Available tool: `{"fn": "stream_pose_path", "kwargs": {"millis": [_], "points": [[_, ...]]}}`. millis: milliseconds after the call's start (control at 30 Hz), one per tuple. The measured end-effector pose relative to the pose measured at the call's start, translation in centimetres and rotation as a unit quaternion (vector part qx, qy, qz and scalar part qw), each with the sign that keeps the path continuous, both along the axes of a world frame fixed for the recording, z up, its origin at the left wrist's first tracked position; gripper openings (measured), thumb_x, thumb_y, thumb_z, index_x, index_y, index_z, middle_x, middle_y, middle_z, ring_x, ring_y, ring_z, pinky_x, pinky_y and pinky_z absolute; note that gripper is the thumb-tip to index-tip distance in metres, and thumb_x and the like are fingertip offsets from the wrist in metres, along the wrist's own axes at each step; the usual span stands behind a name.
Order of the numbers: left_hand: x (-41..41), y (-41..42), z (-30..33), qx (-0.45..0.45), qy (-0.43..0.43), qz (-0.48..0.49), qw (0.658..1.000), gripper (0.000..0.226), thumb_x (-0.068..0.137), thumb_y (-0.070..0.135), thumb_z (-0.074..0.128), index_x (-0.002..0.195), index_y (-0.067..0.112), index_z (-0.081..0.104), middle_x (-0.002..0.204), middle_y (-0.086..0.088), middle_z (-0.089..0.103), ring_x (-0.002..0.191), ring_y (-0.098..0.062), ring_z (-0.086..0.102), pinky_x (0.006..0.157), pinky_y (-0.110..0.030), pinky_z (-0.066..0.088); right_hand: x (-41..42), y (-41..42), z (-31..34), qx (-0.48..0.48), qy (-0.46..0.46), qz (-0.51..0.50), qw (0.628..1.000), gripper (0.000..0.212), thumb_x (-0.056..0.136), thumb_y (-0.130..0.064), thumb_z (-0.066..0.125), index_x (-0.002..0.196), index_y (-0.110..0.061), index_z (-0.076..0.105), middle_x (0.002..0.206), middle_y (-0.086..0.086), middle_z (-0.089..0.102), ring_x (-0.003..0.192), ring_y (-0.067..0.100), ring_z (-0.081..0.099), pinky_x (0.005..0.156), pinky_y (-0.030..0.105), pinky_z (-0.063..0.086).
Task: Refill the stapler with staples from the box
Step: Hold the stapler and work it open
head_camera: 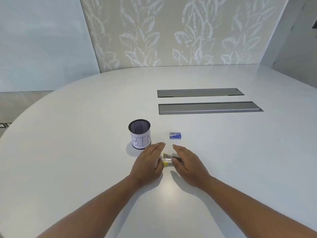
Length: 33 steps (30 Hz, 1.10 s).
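Note:
A small yellow stapler (166,159) lies on the white table (85,134) between my two hands, its metal staple track showing. My left hand (148,162) sits just left of it, fingers straight and together, thumb near the stapler's yellow end. My right hand (186,162) is just to the right, fingers extended, thumb touching or almost touching the stapler's side. Whether either thumb grips the stapler is unclear. A small blue staple box (175,135) rests closed on the table a short way beyond the hands.
A black mesh cup (139,133) with a paper label reading "BIN" stands left of the staple box. Two grey cable-slot covers (200,92) (210,107) lie flush in the table farther back. A leaf-patterned wall panel rises behind the table.

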<state>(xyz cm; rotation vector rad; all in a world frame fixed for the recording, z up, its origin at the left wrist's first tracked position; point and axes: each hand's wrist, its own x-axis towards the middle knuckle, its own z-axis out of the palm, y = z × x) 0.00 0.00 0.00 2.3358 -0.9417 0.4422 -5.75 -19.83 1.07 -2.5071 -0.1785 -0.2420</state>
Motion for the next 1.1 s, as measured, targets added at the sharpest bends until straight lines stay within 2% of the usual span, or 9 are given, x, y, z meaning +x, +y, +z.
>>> {"fn": "stream_pose_path", "kwargs": {"millis": [133, 267, 400, 533, 700, 767, 833, 933, 1100], "points": [[0.4, 0.1, -0.5, -0.014, 0.099, 0.029, 0.995, 0.050, 0.098, 0.025, 0.047, 0.148, 0.016, 0.047, 0.146, 0.006, 0.053, 0.132, -0.005, 0.041, 0.105, -0.004, 0.019, 0.4, -0.5, 0.0, 0.058, 0.031, -0.015, 0.998, 0.056, 0.091, -0.036, 0.055, 0.143, -0.017, 0.054, 0.129, -0.007, 0.065, 0.118, 0.009, 0.056, 0.106, 0.037, 0.045], [1.3, 0.1, -1.2, -0.011, 0.164, 0.036, 0.986, 0.045, 0.101, 0.034, 0.043, 0.145, 0.026, 0.050, 0.134, 0.012, 0.060, 0.124, -0.004, 0.048, 0.098, -0.016, 0.033, 0.7, -0.9, -0.3, 0.081, 0.019, -0.024, 0.996, 0.046, 0.079, -0.037, 0.061, 0.124, -0.032, 0.063, 0.109, -0.015, 0.069, 0.103, 0.005, 0.059, 0.095, 0.031, 0.050], [1.7, -0.1, -1.0, -0.035, 0.191, 0.032, 0.980, 0.041, 0.098, 0.038, 0.044, 0.134, 0.030, 0.062, 0.115, 0.018, 0.067, 0.110, 0.002, 0.052, 0.092, -0.020, 0.042, 1.2, -1.0, -0.5, 0.070, 0.005, -0.003, 0.998, 0.035, 0.078, -0.041, 0.063, 0.111, -0.033, 0.057, 0.092, -0.006, 0.071, 0.089, 0.011, 0.058, 0.081, 0.032, 0.052], [1.9, -0.3, -0.8, -0.062, 0.219, 0.038, 0.973, 0.037, 0.094, 0.039, 0.050, 0.126, 0.033, 0.067, 0.109, 0.022, 0.069, 0.107, 0.007, 0.054, 0.093, -0.023, 0.048, 1.2, -1.2, -0.3, 0.083, 0.017, 0.015, 0.996, 0.036, 0.079, -0.048, 0.059, 0.114, -0.041, 0.058, 0.095, -0.014, 0.072, 0.093, 0.004, 0.056, 0.081, 0.028, 0.049], [2.1, -0.5, -0.9, -0.097, 0.255, 0.033, 0.962, 0.025, 0.093, 0.031, 0.061, 0.115, 0.031, 0.074, 0.101, 0.023, 0.069, 0.102, 0.004, 0.061, 0.091, -0.033, 0.054, 1.3, -1.3, -0.1, 0.167, 0.062, 0.003, 0.984, 0.019, 0.081, -0.042, 0.068, 0.098, -0.049, 0.067, 0.099, -0.023, 0.071, 0.098, 0.006, 0.065, 0.090, 0.035, 0.054], [2.1, -0.6, -1.0, -0.098, 0.260, 0.038, 0.960, 0.023, 0.095, 0.031, 0.060, 0.114, 0.032, 0.074, 0.101, 0.023, 0.069, 0.102, 0.003, 0.061, 0.092, -0.034, 0.054, 1.3, -1.3, 0.0, 0.184, 0.065, 0.005, 0.981, 0.023, 0.084, -0.032, 0.071, 0.099, -0.049, 0.067, 0.100, -0.020, 0.073, 0.100, 0.007, 0.067, 0.093, 0.036, 0.054], [2.1, -0.5, -0.6, -0.113, 0.285, 0.025, 0.952, 0.022, 0.098, 0.034, 0.055, 0.111, 0.031, 0.073, 0.100, 0.022, 0.070, 0.101, -0.001, 0.063, 0.091, -0.038, 0.054, 1.4, -1.4, -0.1, 0.202, 0.071, 0.005, 0.977, 0.024, 0.088, -0.022, 0.071, 0.105, -0.039, 0.070, 0.102, -0.015, 0.074, 0.100, 0.008, 0.068, 0.094, 0.037, 0.054], [2.0, -0.4, 0.1, -0.100, 0.272, -0.026, 0.957, 0.043, 0.103, 0.053, 0.039, 0.101, 0.021, 0.068, 0.086, 0.009, 0.070, 0.084, -0.010, 0.064, 0.082, -0.045, 0.053, 1.5, -1.5, -0.2, 0.240, 0.090, 0.003, 0.967, 0.019, 0.092, -0.016, 0.070, 0.107, -0.027, 0.071, 0.100, -0.009, 0.075, 0.096, 0.012, 0.069, 0.092, 0.035, 0.055], [1.7, -0.4, 0.2, -0.070, 0.230, -0.038, 0.970, 0.038, 0.096, 0.062, 0.046, 0.116, 0.034, 0.062, 0.083, 0.012, 0.072, 0.077, -0.012, 0.066, 0.074, -0.035, 0.055, 1.7, -1.5, 0.6, 0.311, 0.109, 0.003, 0.944, 0.023, 0.097, -0.011, 0.066, 0.111, -0.029, 0.067, 0.103, 0.010, 0.074, 0.088, 0.010, 0.068, 0.084, 0.027, 0.055]]}}
